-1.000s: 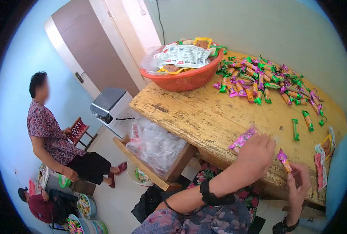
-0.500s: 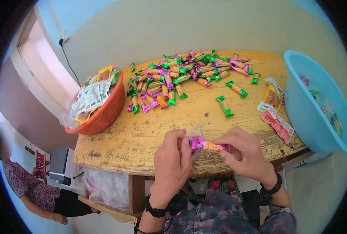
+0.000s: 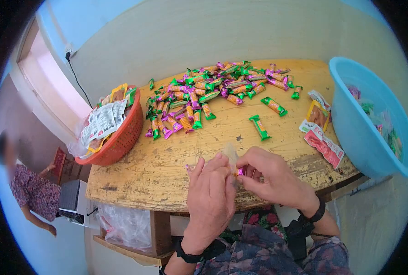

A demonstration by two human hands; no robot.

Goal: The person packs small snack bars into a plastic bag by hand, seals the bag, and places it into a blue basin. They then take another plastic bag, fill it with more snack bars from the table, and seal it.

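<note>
Right grip (image 3: 277,181): thumb and fingers pinching a purple-wrapped snack (image 3: 241,172), only its end visible, between the two grips. Left grip (image 3: 211,197): fingers extended, close together, against a clear bag (image 3: 230,153); whether closed on it cannot be determined. Beyond both grips, a heap of wrapped snacks (image 3: 194,100) lies on the worktop (image 3: 167,160). Blue tub (image 3: 348,130): right of the right grip. Orange basket (image 3: 121,143): beyond and left of the left grip.
</note>
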